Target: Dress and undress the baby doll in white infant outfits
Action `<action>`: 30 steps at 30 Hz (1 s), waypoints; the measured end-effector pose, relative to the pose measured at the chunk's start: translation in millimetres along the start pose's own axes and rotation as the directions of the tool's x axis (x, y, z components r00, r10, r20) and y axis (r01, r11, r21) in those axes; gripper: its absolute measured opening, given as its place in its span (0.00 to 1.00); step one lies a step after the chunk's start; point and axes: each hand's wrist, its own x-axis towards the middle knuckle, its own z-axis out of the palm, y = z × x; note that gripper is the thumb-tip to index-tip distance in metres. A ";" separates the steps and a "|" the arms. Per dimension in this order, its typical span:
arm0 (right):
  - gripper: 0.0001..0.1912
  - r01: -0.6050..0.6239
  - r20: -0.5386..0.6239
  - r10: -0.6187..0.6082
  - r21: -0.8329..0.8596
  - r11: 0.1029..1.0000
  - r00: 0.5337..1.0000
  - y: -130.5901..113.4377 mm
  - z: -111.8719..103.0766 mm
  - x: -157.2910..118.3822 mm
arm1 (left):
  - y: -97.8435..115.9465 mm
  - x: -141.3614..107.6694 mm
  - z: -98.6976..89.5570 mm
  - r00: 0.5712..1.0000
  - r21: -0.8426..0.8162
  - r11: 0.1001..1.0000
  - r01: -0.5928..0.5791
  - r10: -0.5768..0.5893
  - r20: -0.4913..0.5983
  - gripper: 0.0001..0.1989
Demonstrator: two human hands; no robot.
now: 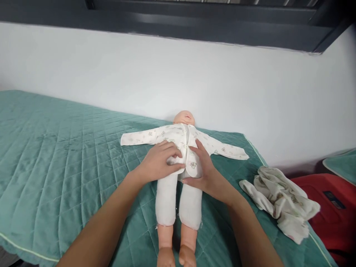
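A baby doll (184, 117) lies on its back, head by the wall and feet toward me. It wears a white printed baby shirt (178, 130), sleeves spread wide. The front edges meet at a small fastening at mid-chest and part below it. White cloth covers the upper legs (166, 202); the lower legs and feet are bare. My left hand (160, 160) rests on the shirt's left front panel, fingers curved, with a gap between thumb and forefinger. Against the right panel lies my right hand (205, 168), thumb and fingers spread apart.
A green quilted cover (69, 159) spreads under the doll. Crumpled white printed clothing (283, 202) lies at the right edge. Beyond that edge is a red object (328, 211) with a dark label. The white wall (139, 74) rises behind, below a dark frame (194, 22).
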 end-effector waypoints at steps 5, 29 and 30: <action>0.34 -0.002 -0.065 -0.006 -0.123 0.992 0.998 -4.2 5.2 -0.2 | 9.6 -3.4 -6.4 0.978 0.210 0.976 -0.058 0.014 0.208 0.17; 0.08 0.079 -0.665 0.633 0.712 0.698 0.395 18.7 -10.1 17.1 | -39.3 -0.5 -14.7 0.362 -0.869 0.480 0.122 -0.837 -0.411 0.09; 0.07 0.107 -0.665 0.654 0.726 0.679 0.361 23.1 -12.9 17.2 | -41.2 -0.6 -15.8 0.321 -0.870 0.473 0.141 -0.853 -0.412 0.09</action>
